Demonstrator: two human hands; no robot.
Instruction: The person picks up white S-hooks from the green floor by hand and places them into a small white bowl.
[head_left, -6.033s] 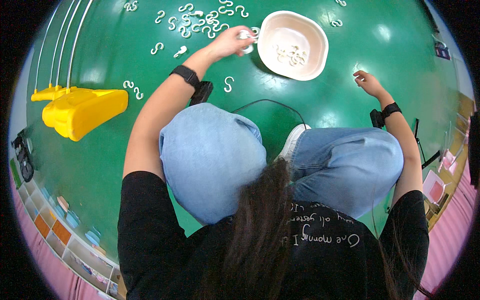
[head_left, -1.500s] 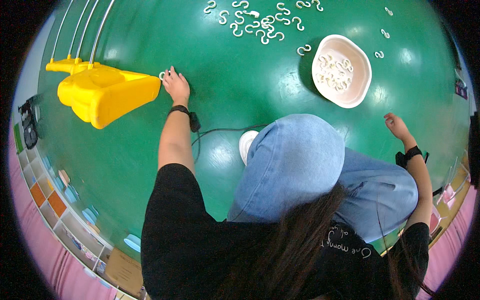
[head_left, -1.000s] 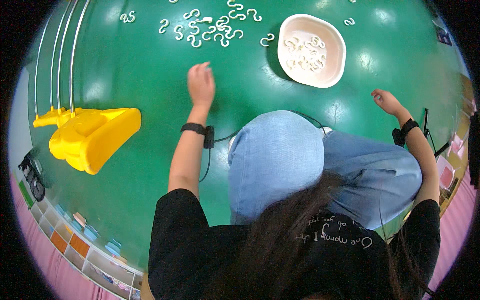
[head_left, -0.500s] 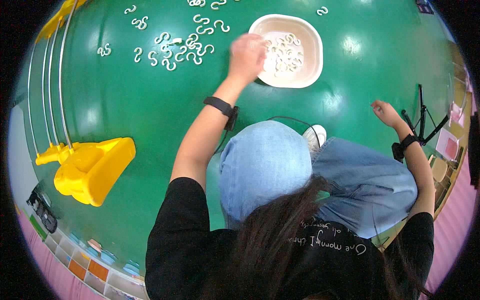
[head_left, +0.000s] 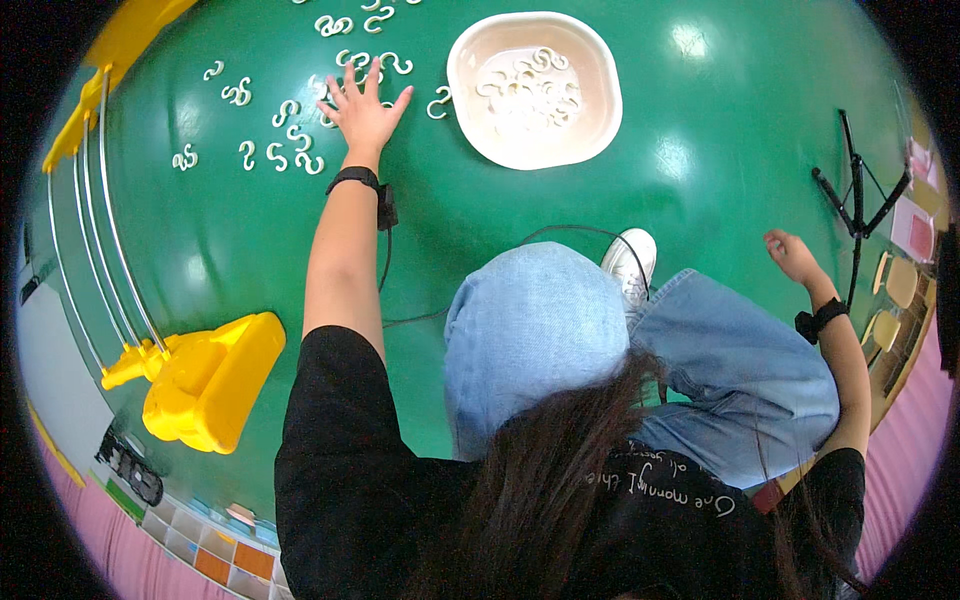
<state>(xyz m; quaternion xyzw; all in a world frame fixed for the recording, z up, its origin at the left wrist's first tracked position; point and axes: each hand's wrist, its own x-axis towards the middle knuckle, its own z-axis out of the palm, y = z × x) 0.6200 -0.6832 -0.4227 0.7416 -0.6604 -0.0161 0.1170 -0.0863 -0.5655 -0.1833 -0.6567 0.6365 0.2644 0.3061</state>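
Observation:
My left hand [head_left: 365,115] is open, palm down with fingers spread, over a scatter of white S-shaped pieces [head_left: 278,156] on the green floor. It covers some of them, and whether it touches any I cannot tell. To its right stands a cream plastic basin [head_left: 607,100] with many similar white curved pieces [head_left: 525,90] on its bottom. One S-shaped piece [head_left: 440,102] lies right by the basin's left rim. My right hand [head_left: 792,257] hangs beside my bent knee, away from the pieces, its fingers loosely bent and nothing visible in them.
At left is a yellow plastic frame [head_left: 215,385] with metal rods [head_left: 120,240]. A black tripod [head_left: 855,190] stands at the right, near small chairs [head_left: 895,280]. A black cable [head_left: 390,260] runs from my left wristband past my knees and white shoe [head_left: 630,265].
My left hand has moved left from the basin's rim to the scattered pieces, and its fingers have spread. The whole view has turned slightly. My right hand stays beside my knee.

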